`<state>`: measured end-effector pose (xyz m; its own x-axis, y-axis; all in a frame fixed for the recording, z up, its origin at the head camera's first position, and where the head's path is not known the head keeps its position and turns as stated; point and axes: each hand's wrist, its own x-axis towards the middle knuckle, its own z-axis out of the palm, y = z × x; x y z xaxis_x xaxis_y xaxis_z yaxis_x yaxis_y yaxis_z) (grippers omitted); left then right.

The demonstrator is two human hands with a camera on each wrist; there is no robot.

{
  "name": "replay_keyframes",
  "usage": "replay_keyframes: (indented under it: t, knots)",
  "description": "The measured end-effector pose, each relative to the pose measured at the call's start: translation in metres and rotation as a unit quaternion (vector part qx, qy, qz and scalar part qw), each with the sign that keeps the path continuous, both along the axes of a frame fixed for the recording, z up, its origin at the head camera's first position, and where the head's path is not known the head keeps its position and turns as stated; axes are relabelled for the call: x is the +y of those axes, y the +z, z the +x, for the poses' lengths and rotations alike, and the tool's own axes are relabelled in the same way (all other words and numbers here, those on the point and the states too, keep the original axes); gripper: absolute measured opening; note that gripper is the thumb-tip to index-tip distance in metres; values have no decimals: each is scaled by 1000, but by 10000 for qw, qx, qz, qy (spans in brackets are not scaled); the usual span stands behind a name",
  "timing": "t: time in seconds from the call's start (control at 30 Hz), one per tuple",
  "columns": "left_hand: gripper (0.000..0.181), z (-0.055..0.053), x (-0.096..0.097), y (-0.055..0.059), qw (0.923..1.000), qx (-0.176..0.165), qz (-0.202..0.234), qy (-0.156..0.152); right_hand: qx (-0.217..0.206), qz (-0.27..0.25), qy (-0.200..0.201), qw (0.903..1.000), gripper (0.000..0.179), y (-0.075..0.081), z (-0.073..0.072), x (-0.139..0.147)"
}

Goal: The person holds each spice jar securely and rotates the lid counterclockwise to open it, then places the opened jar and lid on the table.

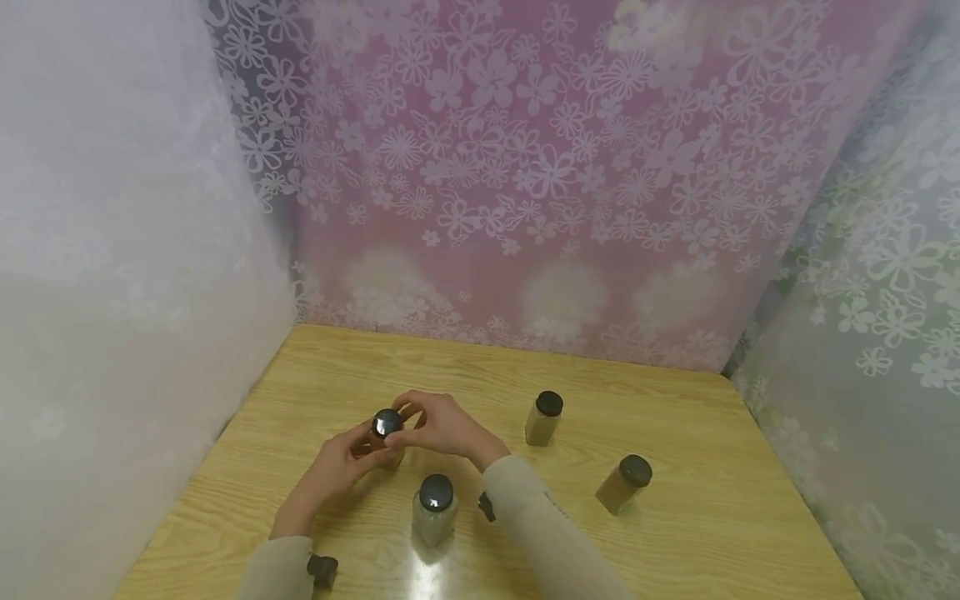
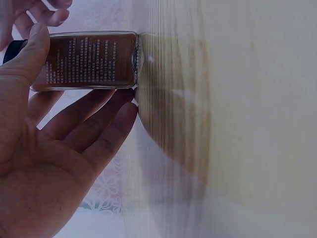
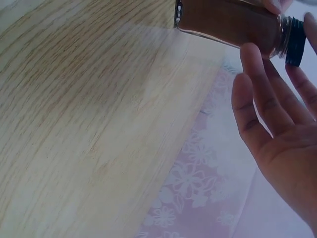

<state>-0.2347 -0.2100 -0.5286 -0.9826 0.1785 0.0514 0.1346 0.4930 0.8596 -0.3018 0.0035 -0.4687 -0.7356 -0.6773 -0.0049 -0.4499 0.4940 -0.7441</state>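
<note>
A square glass jar of brown powder (image 2: 91, 59), with small white print on its side, stands on the wooden table at the left in the head view. My left hand (image 1: 335, 467) grips the jar's body from the left, thumb on one side and fingers on the other. From the right, my right hand (image 1: 444, 427) holds the round black lid (image 1: 387, 422) between thumb and fingers. In the right wrist view the lid (image 3: 296, 43) sits a little askew at the jar's neck, with glass thread showing below it. The jar's base meets the tabletop in the left wrist view.
A jar of pale contents with a black lid (image 1: 435, 512) stands between the forearms. Two more black-lidded jars stand to the right, a tan one (image 1: 541, 427) farther back and a brown one (image 1: 618, 492) nearer. Flowered curtains (image 1: 510, 167) enclose the wooden table (image 1: 697, 467).
</note>
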Motion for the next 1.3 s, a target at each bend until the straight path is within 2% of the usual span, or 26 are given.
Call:
replay_keyframes:
  t: [0.17, 0.3, 0.5, 0.7, 1.3]
  knots:
    - [59, 0, 1, 0, 9999, -40, -19, 92, 578, 294, -11, 9979, 50, 4, -1, -7]
    - [62, 2, 0, 2, 10000, -59, 25, 14, 750, 430, -6, 9963, 49, 6, -1, -10]
    - [65, 2, -1, 2, 9999, -71, 77, -51, 749, 371, 40, 9965, 45, 7, -1, -9]
    - [67, 1, -2, 1, 9998, -38, 142, -166, 765, 203, 321, 9963, 36, 6, -3, -8]
    - [65, 2, -2, 1, 9999, -99, 40, -16, 364, 34, 255, 9990, 48, 7, 0, -5]
